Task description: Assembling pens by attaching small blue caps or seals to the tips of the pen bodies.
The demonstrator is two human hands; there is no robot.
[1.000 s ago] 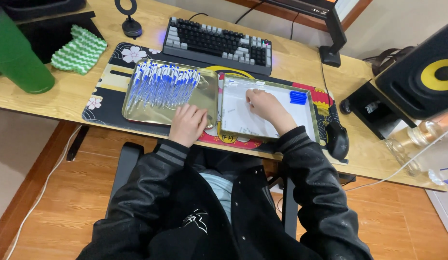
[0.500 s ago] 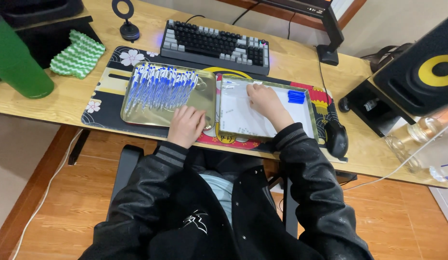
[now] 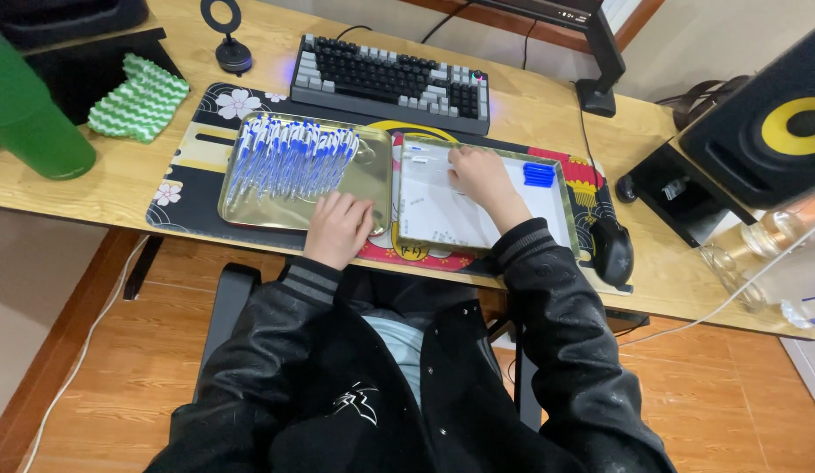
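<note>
Fingers (image 3: pixel 467 163) hidden under right hand (image 3: pixel 482 180)

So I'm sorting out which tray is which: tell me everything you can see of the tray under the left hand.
The left tray is a shallow rectangular pan with rounded corners and a raised rim, metal with a pale golden sheen. It lies flat on the dark flowered desk mat, in front of the keyboard and close beside the right tray. A heap of blue-and-white pens fills its far part; the near right part is bare. The left hand rests on its near edge.
</note>
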